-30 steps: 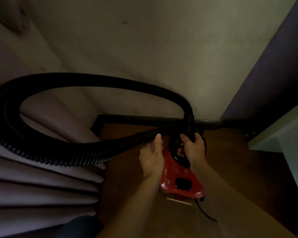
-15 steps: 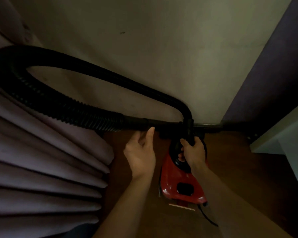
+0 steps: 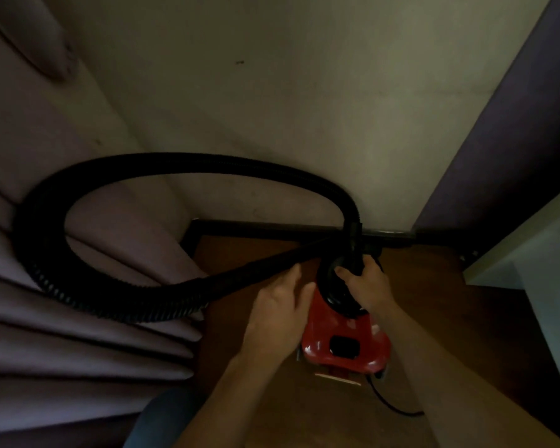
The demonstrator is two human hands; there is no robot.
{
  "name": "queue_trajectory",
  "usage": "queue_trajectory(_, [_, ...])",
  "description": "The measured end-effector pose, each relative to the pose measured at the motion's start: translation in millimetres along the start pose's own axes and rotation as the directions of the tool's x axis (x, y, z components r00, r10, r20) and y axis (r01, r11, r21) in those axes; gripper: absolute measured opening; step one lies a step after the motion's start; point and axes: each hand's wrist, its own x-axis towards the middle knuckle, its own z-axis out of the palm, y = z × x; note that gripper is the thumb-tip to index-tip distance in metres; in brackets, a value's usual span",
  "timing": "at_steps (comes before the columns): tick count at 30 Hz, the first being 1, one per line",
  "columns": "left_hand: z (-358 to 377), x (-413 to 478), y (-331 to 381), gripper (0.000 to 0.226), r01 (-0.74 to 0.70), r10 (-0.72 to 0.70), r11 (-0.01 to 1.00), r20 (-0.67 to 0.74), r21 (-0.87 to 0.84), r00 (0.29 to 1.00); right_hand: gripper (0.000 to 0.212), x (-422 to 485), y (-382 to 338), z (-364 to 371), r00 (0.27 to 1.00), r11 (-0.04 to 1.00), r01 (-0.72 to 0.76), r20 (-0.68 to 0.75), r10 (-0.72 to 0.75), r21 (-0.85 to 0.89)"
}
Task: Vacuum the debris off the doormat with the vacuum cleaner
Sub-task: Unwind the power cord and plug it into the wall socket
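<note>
A red vacuum cleaner (image 3: 346, 337) sits on the wooden floor by the wall. Its black ribbed hose (image 3: 46, 253) rises from the front inlet, loops out left over the curtain and comes back as a straight black tube (image 3: 240, 273). My right hand (image 3: 367, 284) grips the hose connector where it enters the vacuum's round black front. My left hand (image 3: 278, 308) lies just left of the red body, its fingers fairly straight, the fingertips against the tube. No doormat is in view.
Pale pleated curtains (image 3: 62, 344) fill the left side. A cream wall (image 3: 304, 124) with a dark skirting stands close ahead, and a dark purple panel (image 3: 498, 156) is at the right. The power cord (image 3: 392, 407) trails behind the vacuum. A blue-clad knee (image 3: 162, 415) shows at the bottom.
The hose loop has dropped lower and the tube now slopes down to the left. My left hand moved right, closer to the vacuum. My right hand has kept its grip on the connector.
</note>
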Motion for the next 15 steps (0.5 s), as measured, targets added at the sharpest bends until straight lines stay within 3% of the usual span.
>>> queue_trajectory(2, [4,0,5,0.055,-0.142,0.142,0.99,0.001,0.025,0.99,0.046,-1,0,-2,1.0,1.0,0.007,0.001,-0.007,-0.029])
queue_trajectory(8, [4,15,12,0.058,-0.298,0.317,0.915,-0.027,0.272,0.948,0.045,-13,-3,-18,0.997,0.989,0.059,-0.049,-0.066,-0.137])
queue_trajectory(11, [-5,27,20,0.063,-0.338,0.38,0.877,-0.063,0.343,0.923,0.046,-27,-15,-39,0.973,0.965,0.149,-0.142,-0.182,-0.216])
queue_trajectory(15, [-24,44,50,0.06,-0.398,0.468,0.833,-0.106,0.384,0.877,0.043,-45,-44,-79,0.883,0.874,0.285,-0.246,-0.399,-0.393])
